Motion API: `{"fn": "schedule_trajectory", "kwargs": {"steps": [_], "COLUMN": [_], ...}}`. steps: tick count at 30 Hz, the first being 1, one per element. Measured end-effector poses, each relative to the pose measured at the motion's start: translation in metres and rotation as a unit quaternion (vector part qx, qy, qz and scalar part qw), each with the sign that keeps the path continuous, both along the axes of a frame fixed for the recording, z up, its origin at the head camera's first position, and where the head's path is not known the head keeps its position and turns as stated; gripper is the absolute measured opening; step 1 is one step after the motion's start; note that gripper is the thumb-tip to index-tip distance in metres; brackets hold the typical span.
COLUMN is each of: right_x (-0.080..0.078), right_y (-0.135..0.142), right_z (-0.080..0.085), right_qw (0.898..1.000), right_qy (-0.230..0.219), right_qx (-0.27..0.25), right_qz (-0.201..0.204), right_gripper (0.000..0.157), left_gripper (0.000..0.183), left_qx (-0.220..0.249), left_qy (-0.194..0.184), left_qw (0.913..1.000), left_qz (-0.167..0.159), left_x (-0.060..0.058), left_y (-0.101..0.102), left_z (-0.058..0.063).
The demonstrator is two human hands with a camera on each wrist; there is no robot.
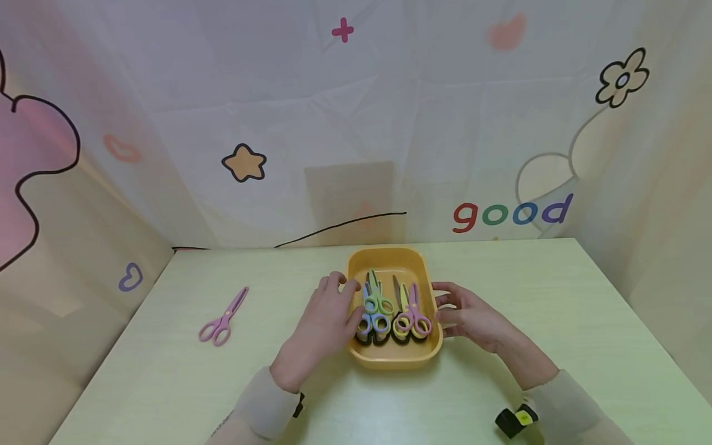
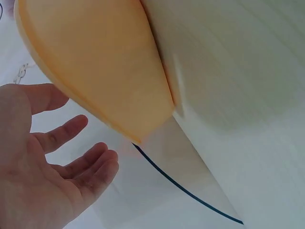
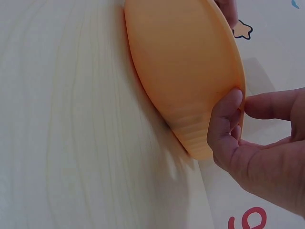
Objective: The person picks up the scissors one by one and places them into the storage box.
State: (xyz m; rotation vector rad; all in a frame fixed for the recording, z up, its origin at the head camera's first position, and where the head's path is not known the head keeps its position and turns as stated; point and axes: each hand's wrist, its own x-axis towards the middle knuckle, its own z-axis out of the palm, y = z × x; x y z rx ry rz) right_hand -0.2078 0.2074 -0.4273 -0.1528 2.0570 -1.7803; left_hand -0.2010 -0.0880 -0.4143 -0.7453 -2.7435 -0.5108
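Note:
A yellow plastic basket [image 1: 396, 362] stands on the table between my hands. Inside lie several scissors: green scissors [image 1: 374, 285] on top of blue scissors [image 1: 365, 300] at the left, and pink scissors [image 1: 413, 303] over yellow ones at the right, with black-handled ones beneath. My left hand [image 1: 328, 312] hovers at the basket's left rim; in the left wrist view its fingers are loosely bent beside the basket wall [image 2: 100, 62]. On the right, my right hand [image 1: 475, 318] pinches the rim, thumb and finger on either side of the wall [image 3: 178, 57] in the right wrist view.
Another pair of pink scissors [image 1: 227, 316] lies on the table [image 1: 167, 383] to the left, blades pointing away. A patterned curtain [image 1: 356, 123] hangs behind the table's far edge and along both sides.

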Motion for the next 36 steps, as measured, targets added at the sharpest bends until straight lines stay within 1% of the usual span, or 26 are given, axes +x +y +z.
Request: {"fn": "schedule_trajectory", "kwargs": {"steps": [6, 12, 17, 22, 26, 30, 32, 36], "right_x": [0.0, 0.0, 0.001, 0.001, 0.001, 0.002, 0.002, 0.003], "right_y": [0.0, 0.0, 0.0, -0.001, 0.0, 0.001, 0.001, 0.0], "right_z": [0.0, 0.002, 0.002, 0.002, 0.002, 0.002, 0.002, 0.002], "right_qw": [1.0, 1.0, 1.0, 1.0, 1.0, 1.0, 1.0, 1.0], "right_qy": [-0.003, -0.003, -0.001, -0.002, -0.003, -0.003, -0.002, -0.001], "right_qx": [0.001, 0.001, 0.002, 0.0, 0.001, -0.001, -0.004, -0.008], "right_qz": [-0.001, 0.001, 0.002, 0.004, 0.002, 0.002, 0.005, 0.008], "right_gripper": [0.069, 0.069, 0.069, 0.069, 0.069, 0.07, 0.07, 0.071], "left_gripper": [0.033, 0.034, 0.034, 0.036, 0.038, 0.039, 0.04, 0.043], "left_qx": [0.001, 0.015, 0.011, -0.011, -0.04, -0.059, -0.072, -0.101], "left_qy": [0.013, -0.003, -0.01, -0.021, -0.034, -0.049, -0.056, -0.086], "left_qw": [0.9998, 0.9991, 0.9984, 0.997, 0.9951, 0.993, 0.9909, 0.9843], "left_qz": [0.013, 0.04, 0.055, 0.074, 0.084, 0.09, 0.099, 0.117], "left_x": [-0.002, -0.005, -0.005, -0.004, -0.004, -0.003, -0.001, 0.004], "left_y": [-0.016, -0.034, -0.05, -0.066, -0.077, -0.09, -0.097, -0.113], "left_z": [-0.001, -0.003, -0.007, -0.01, -0.009, -0.007, -0.007, -0.007]}}
